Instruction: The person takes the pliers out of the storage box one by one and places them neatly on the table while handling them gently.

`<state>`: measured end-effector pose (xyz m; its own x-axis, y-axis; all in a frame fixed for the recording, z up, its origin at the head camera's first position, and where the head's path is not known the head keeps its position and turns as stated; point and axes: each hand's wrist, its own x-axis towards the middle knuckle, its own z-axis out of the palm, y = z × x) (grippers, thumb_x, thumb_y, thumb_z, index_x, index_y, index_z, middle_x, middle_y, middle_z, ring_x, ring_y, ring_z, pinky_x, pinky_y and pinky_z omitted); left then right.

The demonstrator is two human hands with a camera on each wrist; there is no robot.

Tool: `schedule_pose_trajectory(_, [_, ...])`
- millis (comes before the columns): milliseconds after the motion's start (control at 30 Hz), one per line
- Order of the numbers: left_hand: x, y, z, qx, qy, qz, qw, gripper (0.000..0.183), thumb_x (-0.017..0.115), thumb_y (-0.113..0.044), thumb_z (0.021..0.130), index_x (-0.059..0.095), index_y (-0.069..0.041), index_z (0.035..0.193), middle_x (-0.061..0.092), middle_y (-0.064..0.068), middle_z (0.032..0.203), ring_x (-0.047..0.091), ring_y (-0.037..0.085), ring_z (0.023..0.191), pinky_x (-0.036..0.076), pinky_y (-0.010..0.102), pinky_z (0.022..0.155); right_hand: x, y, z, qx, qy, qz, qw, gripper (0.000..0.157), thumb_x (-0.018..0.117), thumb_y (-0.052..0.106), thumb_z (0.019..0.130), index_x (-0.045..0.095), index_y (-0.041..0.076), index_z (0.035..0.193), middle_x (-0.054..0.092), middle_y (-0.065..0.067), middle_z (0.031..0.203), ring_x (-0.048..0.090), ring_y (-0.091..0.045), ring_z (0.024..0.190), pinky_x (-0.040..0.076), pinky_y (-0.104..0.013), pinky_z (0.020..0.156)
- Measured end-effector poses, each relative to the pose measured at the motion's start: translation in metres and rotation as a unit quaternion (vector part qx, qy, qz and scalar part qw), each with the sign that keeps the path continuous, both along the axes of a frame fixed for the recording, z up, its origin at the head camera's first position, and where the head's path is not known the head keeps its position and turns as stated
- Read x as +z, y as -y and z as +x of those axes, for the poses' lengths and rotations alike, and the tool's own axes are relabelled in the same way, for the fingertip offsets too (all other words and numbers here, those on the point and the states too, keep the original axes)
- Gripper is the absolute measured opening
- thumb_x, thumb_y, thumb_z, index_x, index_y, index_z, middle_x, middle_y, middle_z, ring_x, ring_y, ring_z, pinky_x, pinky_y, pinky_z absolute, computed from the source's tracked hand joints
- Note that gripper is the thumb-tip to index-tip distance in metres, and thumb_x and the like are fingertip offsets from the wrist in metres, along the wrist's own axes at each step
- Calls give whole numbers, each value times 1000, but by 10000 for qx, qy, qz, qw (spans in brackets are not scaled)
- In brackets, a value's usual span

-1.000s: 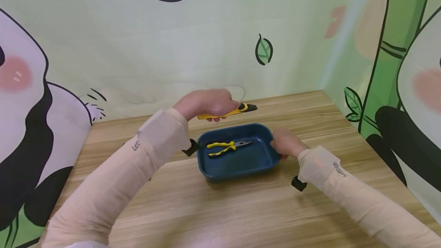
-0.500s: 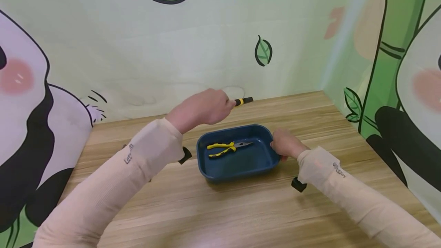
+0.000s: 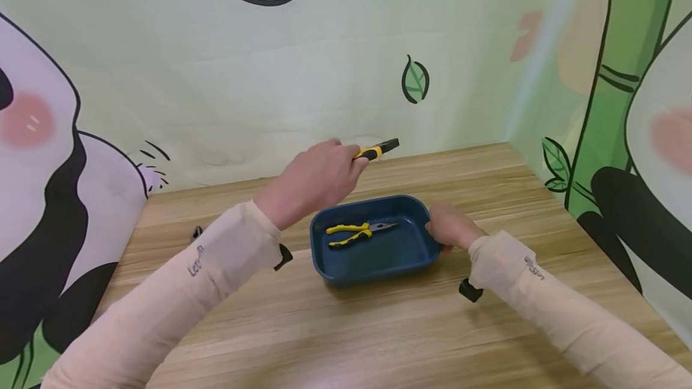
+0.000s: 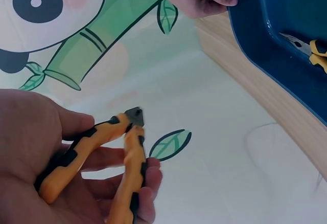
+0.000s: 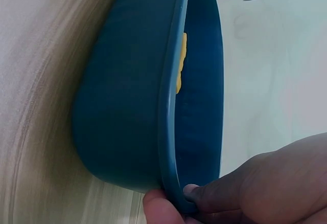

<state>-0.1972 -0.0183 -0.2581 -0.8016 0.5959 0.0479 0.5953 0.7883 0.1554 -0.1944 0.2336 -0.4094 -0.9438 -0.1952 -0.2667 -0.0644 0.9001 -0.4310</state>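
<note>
Raised above the far rim of a dark blue tray [image 3: 378, 272], my left hand [image 3: 319, 176] grips yellow-and-black pliers [image 3: 373, 152]. The left wrist view shows those pliers [image 4: 102, 137] with handles spread, thumb along one handle and fingers around the other; their short dark head points away from the palm. My right hand [image 3: 451, 225] pinches the tray's right end, thumb over the rim and a finger against the outer wall, as the right wrist view shows. Inside the tray lie needle-nose pliers [image 3: 359, 233] with yellow handles, their grey tip toward the right.
The tray stands on a wood-grain table [image 3: 324, 341]. Behind it rises a wall covering [image 3: 346, 65] printed with pandas, leaves and bamboo. A small dark metal tool end [image 3: 196, 233] shows beyond the left sleeve, its remainder hidden.
My left hand has drawn slightly left and turned, and the head of its pliers has risen and tilted upward. The tray, the needle-nose pliers and my right hand have stayed in place.
</note>
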Motion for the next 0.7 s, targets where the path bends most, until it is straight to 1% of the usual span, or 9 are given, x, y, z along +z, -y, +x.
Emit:
schedule_pose_trajectory(100, [-3, 2, 2, -138, -373, 61, 9992, 33, 44, -28, 112, 62, -5, 97, 56, 10, 81, 53, 25, 77, 50, 36, 68, 0, 0, 0, -30, 25, -9, 10000, 30, 51, -6, 98, 57, -1, 68, 62, -15, 54, 69, -24, 47, 56, -29, 52])
schedule_pose_trajectory(233, [-8, 5, 4, -203, -654, -30, 9976, 32, 46, -27, 112, 65, -1, 108, 56, 12, 85, 53, 27, 76, 51, 37, 68, -1, 0, 0, -11, 14, -3, 10000, 31, 51, -6, 98, 55, 0, 67, 62, -14, 53, 69, -23, 47, 56, -29, 52])
schedule_pose_trajectory(333, [-14, 8, 4, -161, -755, -112, 9970, 33, 47, -28, 111, 65, 0, 115, 56, 13, 87, 53, 28, 76, 52, 38, 68, -2, 1, 0, 11, 14, -17, 10000, 32, 51, -6, 97, 54, 1, 66, 62, -14, 52, 69, -24, 47, 56, -28, 52])
schedule_pose_trajectory(467, [-22, 13, 5, -103, -946, -92, 9954, 34, 49, -28, 111, 65, 1, 119, 58, 14, 89, 53, 28, 76, 52, 39, 66, -1, 2, 0, -34, 62, -69, 10000, 31, 51, -6, 98, 55, 0, 68, 62, -15, 53, 69, -24, 47, 55, -28, 50])
schedule_pose_trajectory(633, [-29, 19, 4, 98, -1157, -10, 9932, 36, 52, -29, 110, 64, 2, 124, 60, 16, 93, 54, 30, 78, 53, 41, 66, -2, 1, -1, -37, 113, -38, 9999, 28, 51, -5, 98, 58, -2, 71, 62, -15, 55, 69, -23, 47, 57, -29, 53])
schedule_pose_trajectory(700, [-31, 21, 4, 197, -1221, 13, 9923, 36, 53, -29, 109, 64, 2, 124, 60, 17, 94, 55, 31, 79, 53, 41, 67, -1, 1, -1, -19, 107, -21, 9999, 28, 51, -5, 99, 58, -3, 72, 63, -16, 56, 69, -23, 47, 58, -30, 55])
